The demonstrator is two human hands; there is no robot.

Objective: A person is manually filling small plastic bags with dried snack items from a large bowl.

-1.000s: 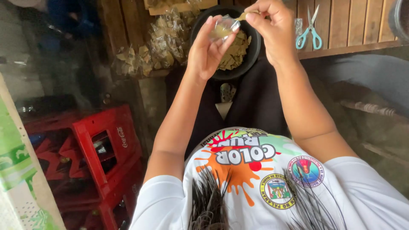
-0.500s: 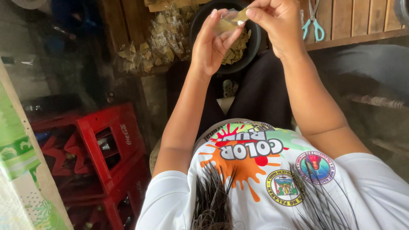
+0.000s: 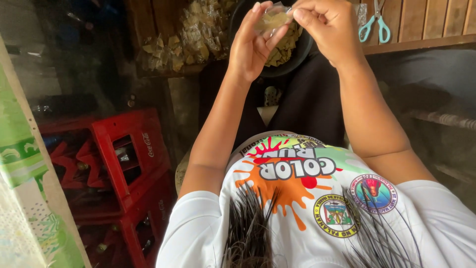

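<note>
hair hangs in dark strands at the bottom of the view, over a white shirt (image 3: 317, 218) with a bright splash print and round badges. from the shirt's short sleeves both bare forearms reach up and away over a dark lap. left of the lap, red bottle crates (image 3: 119, 164) stand stacked, with bottle tops showing in their compartments, and a green-and-white patterned sheet (image 3: 20, 164) runs down the left edge. farther out, the left hand (image 3: 254, 47) is raised with its fingers up and curled around a small clear packet (image 3: 273, 19) with a yellowish piece inside; the thumb and fingertips press its left side. the right hand (image 3: 331, 29) meets it from the other side, fingers bent and pinching the packet's top edge, so both hands grasp the same packet, held in the air just above a dark round bowl (image 3: 300, 53). the bowl holds more yellowish pieces and sits at the edge of a wooden slatted table (image 3: 426, 25). left of the bowl lies a heap of filled clear packets (image 3: 183, 39). on the table, right of the right hand, rest scissors (image 3: 374, 22) with teal handles.
</note>
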